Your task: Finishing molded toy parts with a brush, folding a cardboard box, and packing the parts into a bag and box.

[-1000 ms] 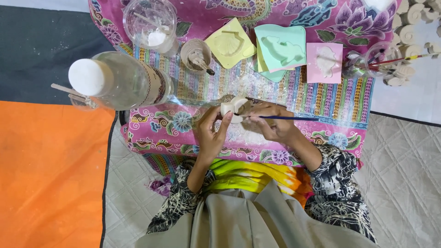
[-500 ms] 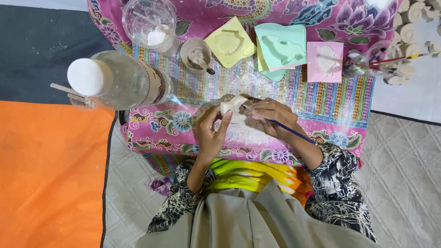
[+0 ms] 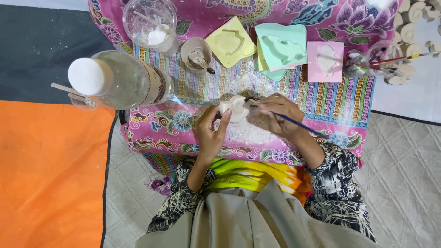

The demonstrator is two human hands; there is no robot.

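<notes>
My left hand (image 3: 212,134) holds a small white plaster piece (image 3: 233,108) up over the patterned pink cloth (image 3: 174,126). My right hand (image 3: 277,115) grips a thin blue-handled paintbrush (image 3: 294,122) with its tip touching the top right of the piece. The two hands meet at the middle of the low table. White crumbs and dust lie on the cloth under them.
A large clear bottle with a white cap (image 3: 115,82) lies at the left. Behind it are a clear jar (image 3: 150,23) and a small cup with sticks (image 3: 196,55). Yellow (image 3: 231,42), mint green (image 3: 281,47) and pink (image 3: 325,61) moulds sit at the back. More brushes (image 3: 390,59) and white plaster pieces (image 3: 413,18) are at the right.
The brush has swung from lying level across to slanting down toward the right. My right hand shifted slightly on the white piece; my left hand holds it as before.
</notes>
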